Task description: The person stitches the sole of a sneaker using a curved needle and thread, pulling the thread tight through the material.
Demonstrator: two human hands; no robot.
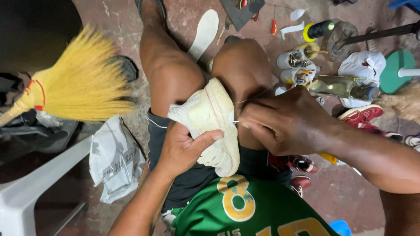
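Far left: a white plastic chair (26, 192) at the lower edge, and above it a yellow straw broom (78, 83) with red binding at its neck, lying across the view.
Left of the knees: a crumpled white plastic bag (114, 159) with faint grey print lies on the floor (350, 192), beside the person's thigh.
Left hand (181, 146): cups the shoe from below, near its heel end; the fingers (208, 136) are wrapped and clamped on the sole edge, thumb across the upper.
Shoe: a cream-white sneaker (210, 118) rests between the two bare knees, on its side with the pale sole edge turned to the right; a red line runs along the seam.
Needle and thread: a thin metal needle (236, 122) sticks out at the sole seam, and a pale thread (253, 97) runs up from it across the right knee.
Right hand (286, 120): the fingers (249, 120) are pinched together on the needle, touching the sneaker's sole edge.
Shirt: green jersey (245, 209) with a large yellow numeral, at the bottom.
Right floor: a white insole (204, 32) above the knees, small white containers (297, 65) holding tools, a clear bottle (345, 87) of yellowish liquid on its side, a white bag (363, 65), red sneakers (361, 114).
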